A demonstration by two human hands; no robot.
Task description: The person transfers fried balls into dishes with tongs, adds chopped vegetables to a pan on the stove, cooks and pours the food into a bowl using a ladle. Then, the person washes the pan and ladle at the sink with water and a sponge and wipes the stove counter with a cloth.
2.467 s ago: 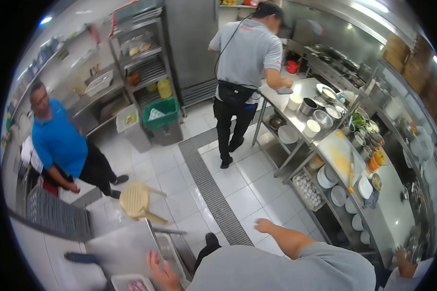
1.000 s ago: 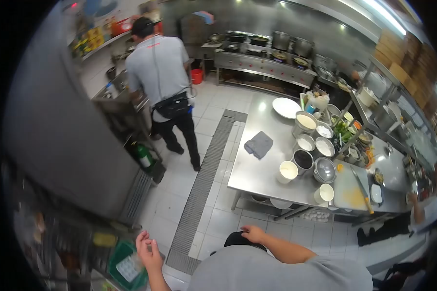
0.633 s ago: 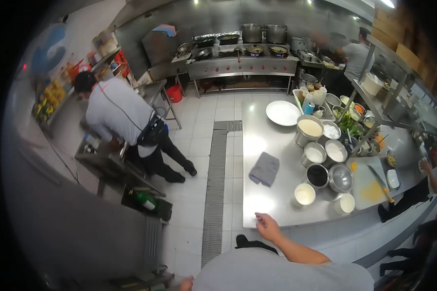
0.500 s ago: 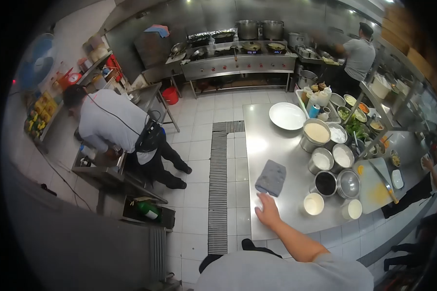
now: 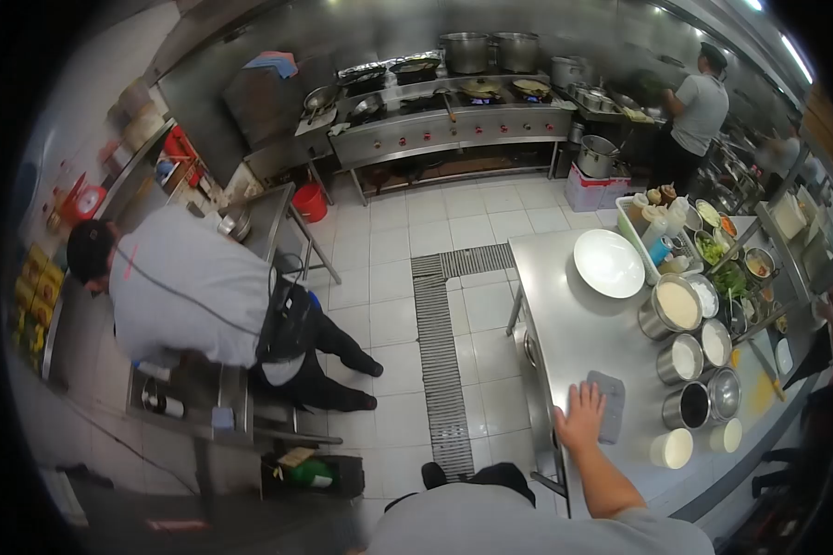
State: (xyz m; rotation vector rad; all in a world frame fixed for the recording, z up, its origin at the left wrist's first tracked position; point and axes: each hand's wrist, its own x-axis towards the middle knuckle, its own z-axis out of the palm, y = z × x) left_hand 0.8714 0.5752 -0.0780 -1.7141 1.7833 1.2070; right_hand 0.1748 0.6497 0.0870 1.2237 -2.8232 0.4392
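My right hand (image 5: 581, 421) is spread flat at the near left edge of the steel table (image 5: 565, 333), its fingers apart. A folded grey cloth (image 5: 608, 405) lies just right of the hand; the fingertips overlap its left side, and whether they press on it I cannot tell. Further up the table stands a large white plate (image 5: 609, 264). To the right are metal pots, among them one of cream-coloured liquid (image 5: 678, 305) and one of dark liquid (image 5: 688, 405), and a white tub (image 5: 671, 449). My left hand is out of the picture.
A co-worker (image 5: 194, 287) bends over a counter at the left. Another person (image 5: 699, 111) stands at the back right. The stove (image 5: 453, 134) carries pans and big pots. A floor drain (image 5: 442, 361) runs along the tiles. A knife (image 5: 768, 372) lies on the cutting board (image 5: 748, 407).
The view has turned left, so the table sits further right. My right hand has moved from below the cloth to its left side, fingers now spread. The co-worker at the left bends lower.
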